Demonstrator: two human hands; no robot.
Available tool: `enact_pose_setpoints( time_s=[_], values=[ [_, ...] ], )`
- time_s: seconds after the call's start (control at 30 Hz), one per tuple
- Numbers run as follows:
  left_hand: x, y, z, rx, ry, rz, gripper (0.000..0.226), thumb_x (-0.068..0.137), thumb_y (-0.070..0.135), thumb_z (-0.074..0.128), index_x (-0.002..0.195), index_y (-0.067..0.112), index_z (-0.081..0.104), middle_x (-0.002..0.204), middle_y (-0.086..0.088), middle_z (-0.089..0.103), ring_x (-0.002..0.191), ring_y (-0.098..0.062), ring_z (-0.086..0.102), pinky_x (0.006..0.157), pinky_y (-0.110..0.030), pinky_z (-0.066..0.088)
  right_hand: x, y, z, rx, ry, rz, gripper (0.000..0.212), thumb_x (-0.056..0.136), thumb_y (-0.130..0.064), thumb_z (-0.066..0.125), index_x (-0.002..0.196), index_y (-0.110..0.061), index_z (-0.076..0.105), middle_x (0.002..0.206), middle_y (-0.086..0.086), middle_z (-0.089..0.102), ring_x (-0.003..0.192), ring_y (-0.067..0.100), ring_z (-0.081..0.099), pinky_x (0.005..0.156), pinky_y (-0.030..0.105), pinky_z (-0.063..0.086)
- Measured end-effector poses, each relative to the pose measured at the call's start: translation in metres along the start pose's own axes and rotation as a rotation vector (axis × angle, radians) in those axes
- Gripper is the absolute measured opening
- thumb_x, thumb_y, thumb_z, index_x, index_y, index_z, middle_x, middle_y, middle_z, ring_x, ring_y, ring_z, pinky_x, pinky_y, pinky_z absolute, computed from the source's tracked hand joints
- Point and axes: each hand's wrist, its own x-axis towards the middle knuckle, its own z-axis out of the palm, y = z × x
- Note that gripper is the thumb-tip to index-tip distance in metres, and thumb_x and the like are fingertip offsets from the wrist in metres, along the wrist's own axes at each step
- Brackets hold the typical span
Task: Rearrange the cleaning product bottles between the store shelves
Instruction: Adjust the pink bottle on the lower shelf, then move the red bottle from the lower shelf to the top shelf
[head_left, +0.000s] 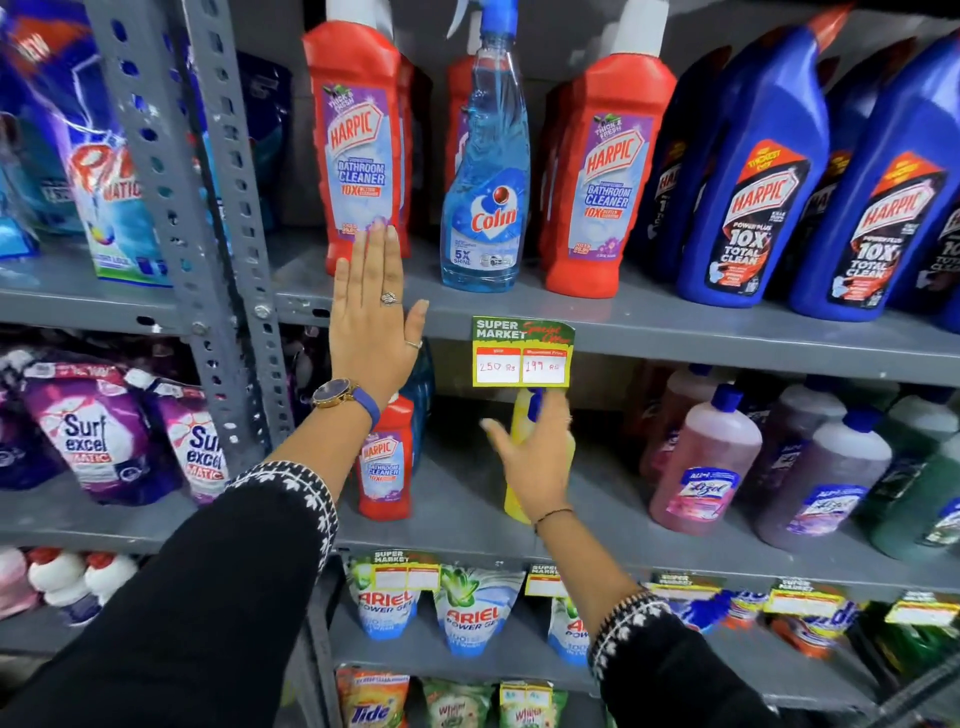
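On the upper shelf (675, 325) stand a red Harpic bathroom cleaner bottle (358, 140), a blue Colin spray bottle (485, 182), a second red Harpic bottle (597, 192) and blue Harpic bottles (753, 182). My left hand (371, 312) is flat and open, its fingertips touching the base of the left red bottle. On the shelf below, my right hand (535, 457) is spread in front of a yellow spray bottle (519, 415), touching or nearly touching it without a closed grip. A small red Harpic bottle (387, 462) stands behind my left wrist.
A price tag (522, 353) hangs from the upper shelf edge. Pink, purple and green Lizol bottles (701, 462) fill the lower shelf's right side. Surf Excel pouches (93, 431) sit left of the grey upright post (228, 234). Ariel pouches (467, 608) stand below.
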Motion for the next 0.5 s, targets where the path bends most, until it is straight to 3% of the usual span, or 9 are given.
enact_pose_setpoints(
  time_s=[0.1,0.17,0.3,0.5],
  values=[
    [-0.006,-0.017,-0.003,0.033,-0.035,0.021,0.064,0.098,0.032,0.035,0.149,-0.001,0.014,0.155,-0.018,0.017,0.143,-0.028,0.011,0.118,-0.036,-0.001,-0.007,-0.019,0.046,-0.003,-0.303,-0.008,0.078,0.074,-0.026,0.081,0.137,-0.007,0.038,0.134,0.006,0.048,0.122,0.008,0.038,0.105,0.014,0.027],
    [-0.010,-0.022,-0.001,0.057,-0.061,0.059,0.065,0.098,0.034,0.033,0.148,-0.002,0.012,0.155,-0.017,0.017,0.143,-0.028,0.011,0.118,-0.036,0.000,-0.006,-0.022,0.066,0.013,-0.427,0.073,0.085,0.074,-0.024,0.081,0.142,-0.009,0.033,0.140,0.004,0.043,0.131,0.012,0.036,0.108,0.019,0.025],
    [-0.016,-0.021,0.006,0.052,-0.078,0.035,0.065,0.100,0.036,0.031,0.148,-0.001,0.009,0.155,-0.019,0.019,0.143,-0.030,0.015,0.118,-0.039,0.003,0.000,-0.020,0.093,-0.023,-0.500,0.166,0.086,0.071,-0.020,0.083,0.141,-0.009,0.034,0.140,0.013,0.046,0.132,0.026,0.042,0.112,0.043,0.036],
    [-0.016,-0.023,0.006,0.076,-0.076,0.052,0.064,0.099,0.037,0.029,0.148,0.000,0.011,0.154,-0.019,0.020,0.143,-0.031,0.015,0.117,-0.041,0.007,0.004,-0.009,0.121,0.007,-0.592,0.319,0.072,0.071,-0.015,0.083,0.130,-0.011,0.041,0.131,0.014,0.054,0.123,0.028,0.052,0.102,0.044,0.046]
  ],
)
